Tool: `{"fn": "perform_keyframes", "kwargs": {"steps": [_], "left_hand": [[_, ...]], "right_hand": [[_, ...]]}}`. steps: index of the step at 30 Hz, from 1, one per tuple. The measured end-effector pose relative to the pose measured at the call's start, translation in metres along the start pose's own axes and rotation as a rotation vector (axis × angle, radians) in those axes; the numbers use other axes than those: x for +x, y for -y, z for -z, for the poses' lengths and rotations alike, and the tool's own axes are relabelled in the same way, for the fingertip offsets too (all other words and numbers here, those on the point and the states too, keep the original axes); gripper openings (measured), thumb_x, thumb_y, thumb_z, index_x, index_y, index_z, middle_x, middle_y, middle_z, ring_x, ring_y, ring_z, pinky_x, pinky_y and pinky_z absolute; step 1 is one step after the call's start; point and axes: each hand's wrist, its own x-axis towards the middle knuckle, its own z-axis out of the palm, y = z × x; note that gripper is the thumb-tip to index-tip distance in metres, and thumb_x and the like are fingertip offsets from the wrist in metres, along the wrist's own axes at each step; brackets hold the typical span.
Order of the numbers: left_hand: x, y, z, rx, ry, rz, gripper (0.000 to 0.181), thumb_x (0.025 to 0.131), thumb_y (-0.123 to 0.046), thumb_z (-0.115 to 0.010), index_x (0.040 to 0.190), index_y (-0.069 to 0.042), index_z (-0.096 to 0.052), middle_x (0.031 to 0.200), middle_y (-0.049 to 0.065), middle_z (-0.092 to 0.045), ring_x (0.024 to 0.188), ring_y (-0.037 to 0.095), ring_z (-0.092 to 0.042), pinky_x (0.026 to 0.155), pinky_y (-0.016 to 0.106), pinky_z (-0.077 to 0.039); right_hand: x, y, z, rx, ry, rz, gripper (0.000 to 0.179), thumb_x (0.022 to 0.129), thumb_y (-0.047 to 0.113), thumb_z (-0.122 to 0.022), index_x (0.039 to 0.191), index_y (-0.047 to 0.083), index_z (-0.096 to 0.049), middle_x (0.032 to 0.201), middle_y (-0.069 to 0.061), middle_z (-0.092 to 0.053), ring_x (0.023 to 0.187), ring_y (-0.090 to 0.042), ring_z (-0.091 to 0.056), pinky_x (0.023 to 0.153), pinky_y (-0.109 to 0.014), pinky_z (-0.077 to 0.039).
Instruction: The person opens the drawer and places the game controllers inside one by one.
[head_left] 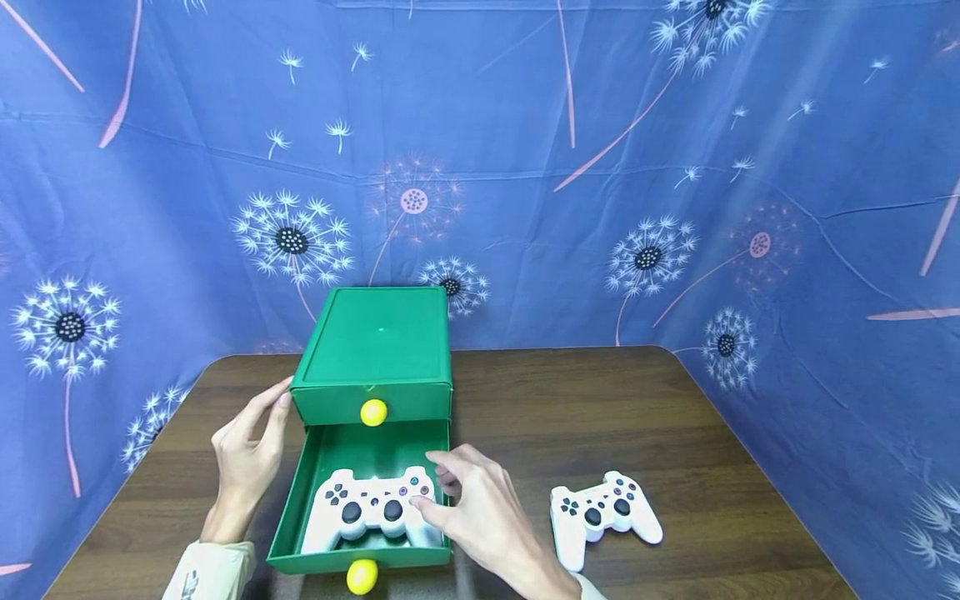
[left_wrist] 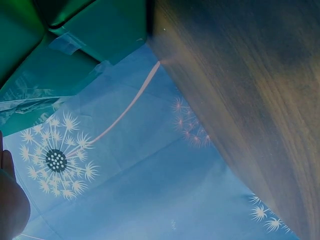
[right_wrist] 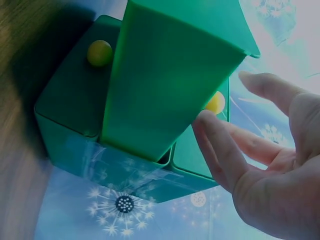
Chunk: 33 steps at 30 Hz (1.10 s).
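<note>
A green box-shaped cabinet has a green rectangular drawer jutting frontward. Front-right of the cabinet, the right hand is empty, fingers parted; at its left side, the left hand touches, straight-fingered. Before it, inside the drawer, lies a white plastic game controller.

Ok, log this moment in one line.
left hand: at green cabinet, left edge | right hand: empty, at open lower drawer | first controller: inside drawer | second controller: on table

Blue cloth, creased, printed with white and pink dandelions, hangs behind the surface; surface brown, wood-grained, far corners rounded.
</note>
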Motion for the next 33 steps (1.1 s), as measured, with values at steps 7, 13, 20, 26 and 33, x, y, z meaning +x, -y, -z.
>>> {"fn": "perform_keyframes", "kwargs": {"steps": [7,13,20,26,33], "left_hand": [[0.0,-0.002,0.001,-0.006,0.002,0.013,0.019,0.082,0.011,-0.064,0.1,0.007,-0.07,0.092,0.021,-0.07,0.094,-0.004,-0.062,0.084,0.012,-0.045],[0.0,-0.002,0.001,-0.002,0.001,0.013,0.019,0.083,0.01,-0.064,0.1,0.007,-0.071,0.09,0.021,-0.07,0.094,-0.004,-0.062,0.083,0.012,-0.045],[0.001,-0.001,0.0,-0.005,-0.002,0.02,0.019,0.083,0.01,-0.064,0.1,0.007,-0.07,0.091,0.021,-0.07,0.095,-0.003,-0.062,0.084,0.013,-0.045],[0.0,-0.001,0.0,-0.003,-0.005,0.017,0.019,0.083,0.01,-0.065,0.1,0.006,-0.071,0.091,0.021,-0.07,0.095,-0.003,-0.062,0.083,0.012,-0.045],[0.001,-0.003,0.0,-0.002,0.0,0.017,0.019,0.083,0.01,-0.065,0.1,0.006,-0.071,0.09,0.021,-0.07,0.094,-0.004,-0.062,0.082,0.012,-0.045]], "right_hand": [[-0.003,-0.004,0.002,0.201,-0.009,0.078,0.037,0.082,0.019,-0.076,0.116,0.013,-0.066,0.098,0.005,-0.061,0.089,-0.017,-0.064,0.076,-0.021,-0.053],[-0.012,-0.006,0.002,0.304,-0.017,0.211,0.035,0.085,0.016,-0.073,0.119,0.012,-0.064,0.099,-0.003,-0.063,0.089,-0.017,-0.064,0.075,-0.027,-0.055],[-0.021,-0.004,-0.002,0.375,-0.064,0.4,0.04,0.083,0.006,-0.073,0.122,0.011,-0.061,0.099,-0.005,-0.063,0.089,-0.018,-0.064,0.073,-0.029,-0.056],[-0.03,-0.001,-0.008,0.421,-0.01,0.453,0.044,0.082,0.001,-0.073,0.124,0.006,-0.059,0.099,-0.008,-0.063,0.089,-0.017,-0.064,0.071,-0.029,-0.056],[-0.04,0.002,-0.021,0.442,0.081,0.451,0.045,0.083,0.003,-0.072,0.125,0.005,-0.057,0.101,-0.007,-0.062,0.091,-0.015,-0.064,0.071,-0.026,-0.056]]}}
